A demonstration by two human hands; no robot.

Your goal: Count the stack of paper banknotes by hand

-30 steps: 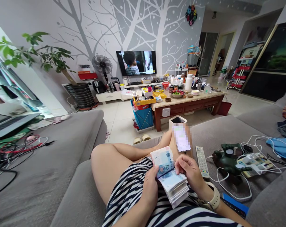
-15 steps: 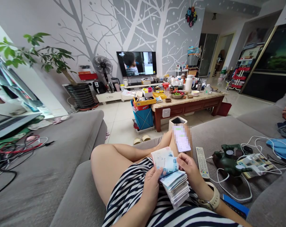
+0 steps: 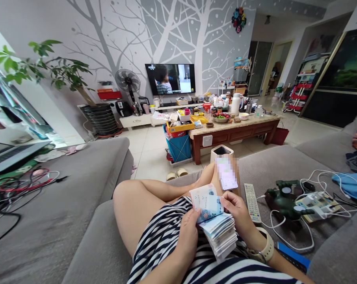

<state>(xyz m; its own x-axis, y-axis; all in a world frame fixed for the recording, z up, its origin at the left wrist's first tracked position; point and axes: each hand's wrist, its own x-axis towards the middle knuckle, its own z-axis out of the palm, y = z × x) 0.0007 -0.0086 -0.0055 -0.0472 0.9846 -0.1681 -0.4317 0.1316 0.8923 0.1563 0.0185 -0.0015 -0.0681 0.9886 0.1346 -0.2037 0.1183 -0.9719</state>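
A bundle of paper banknotes (image 3: 206, 203) is held over the lap, above the black-and-white striped cloth (image 3: 155, 240). The bundle is bent into two parts: an upper, flat, oblong face, pale with blue print, and a lower fan of thin, layered edges, loosely spread toward the body. Whether the fan's lower end is rested on the cloth cannot be told. By the left hand (image 3: 188, 232) the bundle is clasped at its left side, the grip closed, with the thumb laid on the paper near the bend; the other fingers are mostly hidden. By the right hand (image 3: 235, 208) the right edge of the upper part is pinched between thumb and forefinger. At the right wrist a watch (image 3: 268, 246) with a smooth, cream-coloured band is worn.

Just beyond the banknotes a thin, flat phone (image 3: 229, 184) is seen, its screen partly masked by blurring. To the right, a long, narrow remote control (image 3: 252, 203) with rows of small buttons is laid on the soft grey fabric of the sofa (image 3: 276, 159). Farther off, a round bowl of fruit (image 3: 221, 117) is carried by a worktop (image 3: 237, 136) with a mottled, stone-like top and reddish-brown wooden legs.
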